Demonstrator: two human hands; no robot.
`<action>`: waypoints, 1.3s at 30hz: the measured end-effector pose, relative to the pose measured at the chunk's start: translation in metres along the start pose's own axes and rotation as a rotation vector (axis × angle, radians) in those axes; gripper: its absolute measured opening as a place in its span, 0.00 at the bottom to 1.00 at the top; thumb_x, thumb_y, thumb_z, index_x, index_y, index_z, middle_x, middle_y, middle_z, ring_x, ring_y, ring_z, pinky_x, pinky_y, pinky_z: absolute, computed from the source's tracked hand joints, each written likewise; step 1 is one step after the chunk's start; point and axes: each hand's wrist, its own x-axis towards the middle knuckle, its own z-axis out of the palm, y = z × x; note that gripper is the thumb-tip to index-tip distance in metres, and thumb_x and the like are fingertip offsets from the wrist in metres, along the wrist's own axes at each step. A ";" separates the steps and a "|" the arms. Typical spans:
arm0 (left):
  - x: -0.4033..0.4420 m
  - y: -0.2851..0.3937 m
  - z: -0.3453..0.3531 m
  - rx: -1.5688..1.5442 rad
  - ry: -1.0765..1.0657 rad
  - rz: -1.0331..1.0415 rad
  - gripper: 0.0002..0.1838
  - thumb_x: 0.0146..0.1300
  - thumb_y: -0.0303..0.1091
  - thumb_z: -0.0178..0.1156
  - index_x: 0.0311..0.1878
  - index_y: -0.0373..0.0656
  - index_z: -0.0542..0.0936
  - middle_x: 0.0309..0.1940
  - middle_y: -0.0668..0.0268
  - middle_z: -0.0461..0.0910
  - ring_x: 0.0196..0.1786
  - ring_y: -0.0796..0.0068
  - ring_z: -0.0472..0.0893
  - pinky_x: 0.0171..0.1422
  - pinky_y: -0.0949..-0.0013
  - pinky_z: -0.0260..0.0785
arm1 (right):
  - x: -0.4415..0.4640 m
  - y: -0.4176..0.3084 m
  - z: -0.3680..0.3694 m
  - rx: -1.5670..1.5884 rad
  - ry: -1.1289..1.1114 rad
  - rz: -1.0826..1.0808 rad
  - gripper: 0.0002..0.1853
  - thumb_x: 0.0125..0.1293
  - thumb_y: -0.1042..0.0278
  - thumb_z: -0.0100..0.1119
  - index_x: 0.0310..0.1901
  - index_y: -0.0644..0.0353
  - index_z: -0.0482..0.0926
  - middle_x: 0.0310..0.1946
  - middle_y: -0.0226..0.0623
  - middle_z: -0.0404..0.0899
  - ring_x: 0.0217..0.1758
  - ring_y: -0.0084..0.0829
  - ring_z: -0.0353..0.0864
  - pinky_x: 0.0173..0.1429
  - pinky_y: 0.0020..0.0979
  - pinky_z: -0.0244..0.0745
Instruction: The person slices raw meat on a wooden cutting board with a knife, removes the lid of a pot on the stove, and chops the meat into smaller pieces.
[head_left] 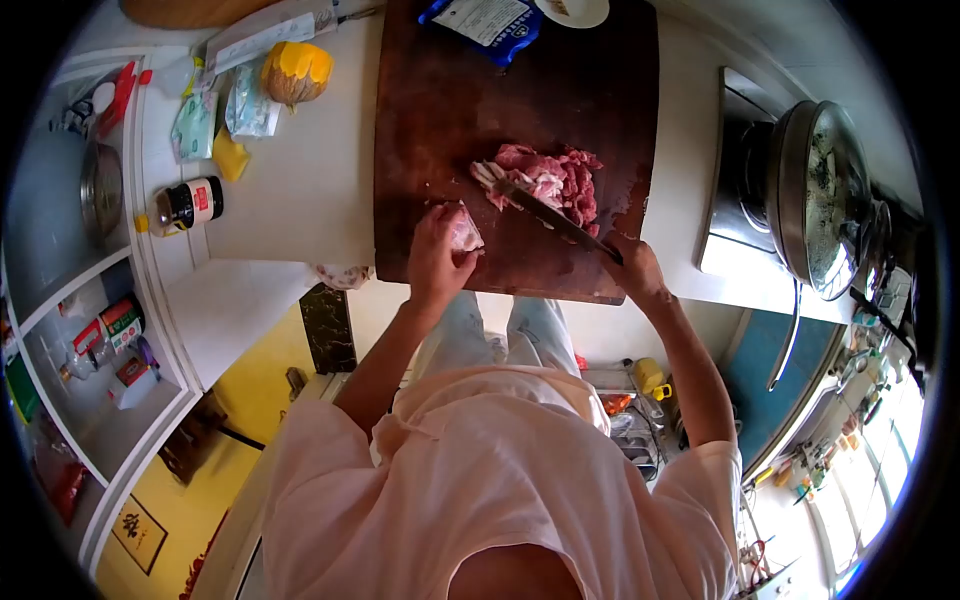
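On the dark wooden cutting board (450,110) lies a pile of sliced raw meat (565,185), red with pale fatty pieces at its left end. My right hand (637,272) is closed round the handle of a kitchen knife (553,217). Its blade slants up and left across the lower edge of the pile. To the left, my left hand (437,255) grips a separate chunk of raw meat (466,232) against the board, fingers curled over its left side. Part of that chunk is hidden beneath the fingers.
A blue packet (490,25) and a white dish (575,10) rest at the board's far end. On the right, a lidded pan (835,200) sits on the stove, its handle jutting toward me. A cut pumpkin (297,75) and a dark jar (190,204) stand left.
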 end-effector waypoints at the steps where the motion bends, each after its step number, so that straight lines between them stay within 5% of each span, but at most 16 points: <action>1: -0.002 0.006 -0.001 0.063 -0.004 0.009 0.33 0.38 0.22 0.66 0.54 0.45 0.73 0.53 0.54 0.72 0.58 0.48 0.70 0.62 0.55 0.65 | -0.002 0.001 0.006 0.046 0.032 -0.008 0.12 0.59 0.63 0.60 0.40 0.61 0.77 0.31 0.49 0.80 0.36 0.50 0.80 0.40 0.42 0.74; 5: 0.012 -0.004 0.024 -0.198 0.044 -0.021 0.24 0.37 0.20 0.65 0.43 0.41 0.74 0.42 0.56 0.75 0.44 0.53 0.76 0.48 0.60 0.71 | -0.018 -0.010 0.009 0.028 0.058 0.175 0.10 0.59 0.66 0.59 0.38 0.63 0.75 0.30 0.49 0.79 0.34 0.50 0.79 0.37 0.41 0.73; 9: 0.019 0.031 0.008 -0.277 0.192 0.066 0.22 0.39 0.23 0.69 0.41 0.42 0.74 0.41 0.59 0.75 0.40 0.56 0.77 0.42 0.63 0.71 | -0.031 -0.024 0.037 0.056 0.161 0.065 0.09 0.59 0.67 0.60 0.37 0.64 0.76 0.27 0.51 0.78 0.31 0.49 0.79 0.35 0.41 0.72; 14: -0.008 0.030 0.016 -0.036 0.015 0.065 0.28 0.49 0.30 0.69 0.56 0.47 0.75 0.53 0.56 0.73 0.57 0.50 0.71 0.61 0.56 0.64 | -0.042 -0.040 0.055 -0.003 0.144 0.043 0.08 0.62 0.69 0.57 0.39 0.62 0.74 0.25 0.51 0.76 0.28 0.53 0.77 0.32 0.45 0.70; 18: -0.006 0.015 0.017 -0.166 0.074 0.371 0.16 0.57 0.27 0.62 0.51 0.41 0.79 0.53 0.61 0.75 0.58 0.55 0.72 0.60 0.57 0.66 | -0.049 -0.056 0.051 -0.151 0.287 -0.040 0.05 0.63 0.69 0.55 0.37 0.60 0.74 0.25 0.50 0.77 0.27 0.53 0.78 0.30 0.46 0.72; 39: -0.003 -0.019 0.045 -0.195 0.009 0.356 0.11 0.57 0.34 0.62 0.42 0.43 0.81 0.52 0.55 0.74 0.59 0.48 0.72 0.62 0.53 0.66 | -0.071 -0.100 0.083 -0.326 0.162 0.133 0.07 0.62 0.69 0.54 0.40 0.60 0.70 0.29 0.49 0.78 0.26 0.50 0.80 0.27 0.45 0.75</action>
